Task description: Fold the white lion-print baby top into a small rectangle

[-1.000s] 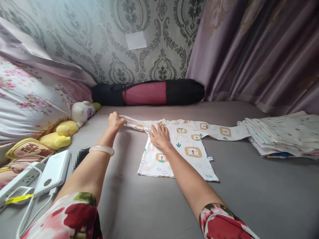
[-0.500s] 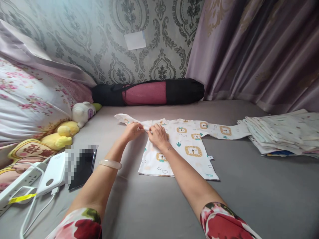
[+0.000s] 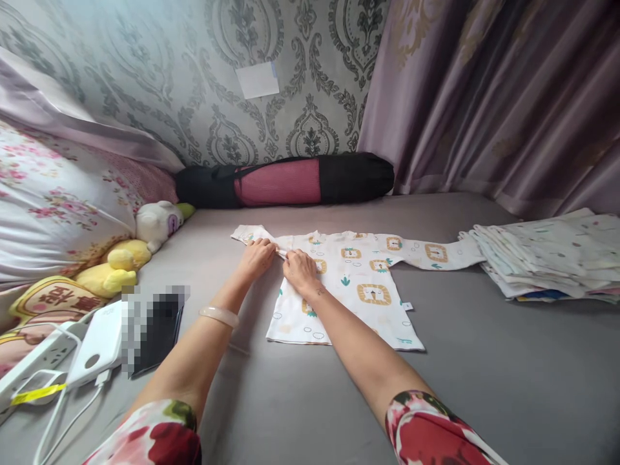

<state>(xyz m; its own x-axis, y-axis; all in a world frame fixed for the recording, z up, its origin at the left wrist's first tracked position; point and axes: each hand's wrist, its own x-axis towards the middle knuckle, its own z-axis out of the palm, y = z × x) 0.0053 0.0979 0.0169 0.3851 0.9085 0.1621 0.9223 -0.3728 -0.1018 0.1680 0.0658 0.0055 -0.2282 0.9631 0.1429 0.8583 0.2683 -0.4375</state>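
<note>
A small white long-sleeved shirt [image 3: 361, 310] printed with lion faces lies spread on the grey sheet, hem toward me. Its right sleeve stretches out to a pile of folded cloths. At the left sleeve, near the armpit, my left hand [image 3: 258, 258] has its fingers closed on the fabric. Close beside it, my right hand [image 3: 301, 272] pinches the same sleeve's edge where it joins the body. The sleeve's cuff sticks out beyond my left hand, bent toward the back. My fingertips are partly hidden by the hands themselves.
Folded cloths [image 3: 547, 258] are stacked at the right. A black and pink rolled bag [image 3: 278, 183] lies along the wall. At left are plush toys [image 3: 157, 223], a phone [image 3: 157, 336], a white power bank [image 3: 99, 342], a power strip [image 3: 43, 355] and cables.
The left sleeve's cuff has shifted a little right and bunched behind my left hand. My hands stay at the sleeve, with the right hand slightly lower. The view has shifted slightly.
</note>
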